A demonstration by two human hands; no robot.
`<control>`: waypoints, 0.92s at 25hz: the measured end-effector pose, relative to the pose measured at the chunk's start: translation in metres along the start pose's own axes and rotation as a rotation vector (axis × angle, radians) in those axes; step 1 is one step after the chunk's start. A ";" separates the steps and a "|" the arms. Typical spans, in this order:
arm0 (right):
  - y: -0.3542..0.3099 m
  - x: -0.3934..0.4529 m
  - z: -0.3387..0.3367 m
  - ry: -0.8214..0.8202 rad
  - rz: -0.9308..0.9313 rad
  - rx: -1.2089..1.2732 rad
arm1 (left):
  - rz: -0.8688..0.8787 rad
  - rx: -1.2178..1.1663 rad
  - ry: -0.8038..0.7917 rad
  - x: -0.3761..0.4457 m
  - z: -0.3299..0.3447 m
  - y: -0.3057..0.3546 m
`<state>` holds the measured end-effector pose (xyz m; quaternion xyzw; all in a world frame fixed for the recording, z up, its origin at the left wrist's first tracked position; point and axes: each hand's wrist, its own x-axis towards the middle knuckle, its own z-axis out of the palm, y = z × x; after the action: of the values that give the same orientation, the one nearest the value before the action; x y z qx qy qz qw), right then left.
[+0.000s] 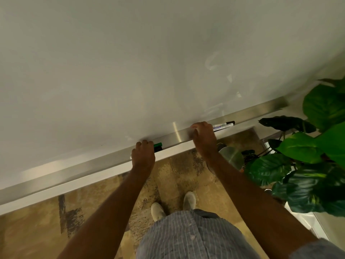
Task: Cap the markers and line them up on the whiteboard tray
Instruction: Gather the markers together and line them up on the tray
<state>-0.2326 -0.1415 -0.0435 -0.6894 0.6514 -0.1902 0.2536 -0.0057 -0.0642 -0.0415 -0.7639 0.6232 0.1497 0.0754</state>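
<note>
My left hand (143,156) is curled over the green marker (158,145) on the whiteboard tray (104,161); my right hand (202,136) grips the white-barrelled markers (223,125). Advice: slide them together end to end, caps seated, barrels flat in the tray.

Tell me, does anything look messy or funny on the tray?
Nothing stands out. The white markers with black caps lie flat in the long metal whiteboard tray by the right hand. The green-capped marker pokes from the left hand. Nothing is spilled.
</note>
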 end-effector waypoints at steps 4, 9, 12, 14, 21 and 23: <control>0.038 0.013 -0.029 -0.004 0.080 -0.322 | -0.020 -0.042 -0.026 0.006 0.000 0.006; 0.054 0.015 -0.031 -0.107 0.071 -0.484 | -0.038 -0.039 -0.030 0.007 -0.002 0.008; 0.057 0.015 -0.033 -0.104 0.061 -0.463 | -0.039 -0.038 -0.030 0.007 -0.001 0.008; 0.059 0.018 -0.037 -0.106 0.037 -0.446 | -0.047 -0.042 -0.029 0.007 0.000 0.008; 0.049 0.035 -0.048 -0.287 -0.122 -0.507 | -0.060 -0.061 -0.027 0.006 -0.001 0.009; 0.033 0.032 -0.045 -0.306 -0.207 -0.449 | -0.066 -0.070 -0.018 0.005 0.000 0.009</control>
<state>-0.2828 -0.1789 -0.0293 -0.8118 0.5574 0.0400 0.1693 -0.0137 -0.0714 -0.0424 -0.7848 0.5914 0.1757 0.0589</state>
